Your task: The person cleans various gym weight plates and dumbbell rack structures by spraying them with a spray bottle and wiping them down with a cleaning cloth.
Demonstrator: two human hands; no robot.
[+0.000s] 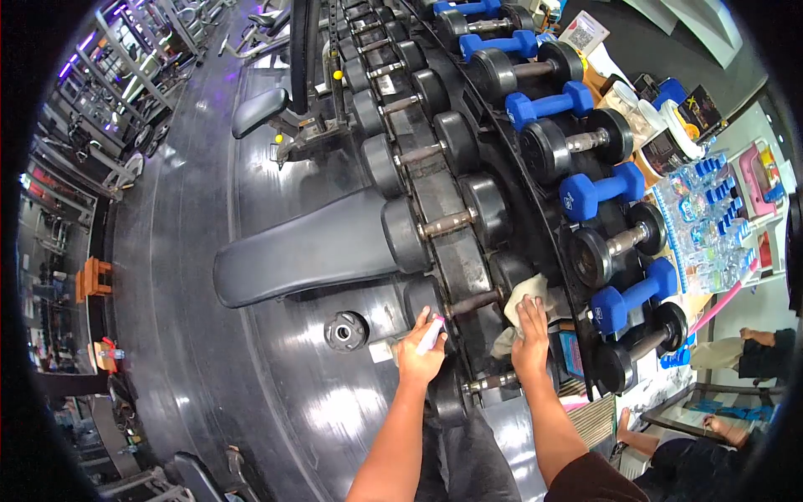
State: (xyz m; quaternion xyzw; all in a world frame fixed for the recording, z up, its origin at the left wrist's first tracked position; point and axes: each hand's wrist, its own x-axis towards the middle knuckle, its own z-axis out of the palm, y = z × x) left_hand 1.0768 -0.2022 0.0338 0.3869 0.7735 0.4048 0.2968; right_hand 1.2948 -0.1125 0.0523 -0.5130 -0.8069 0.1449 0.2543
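Observation:
My left hand (pixel 421 356) is closed around a small white-and-pink object (pixel 431 335), whose exact kind I cannot make out. It is beside the near head of a black dumbbell (pixel 475 303) on the lower rack. My right hand (pixel 530 339) grips a pale cloth (pixel 527 294), pressed near that dumbbell's other head, which the cloth partly hides. Just below, another black dumbbell (pixel 492 382) lies between my forearms.
More black dumbbells (pixel 447 223) line the rack going away. On the upper shelf, blue dumbbells (pixel 633 294) alternate with black ones. A padded bench (pixel 309 251) and a weight plate (pixel 345 332) are at left. Water bottles (pixel 707 217) stand at right, near another person's hand (pixel 757 337).

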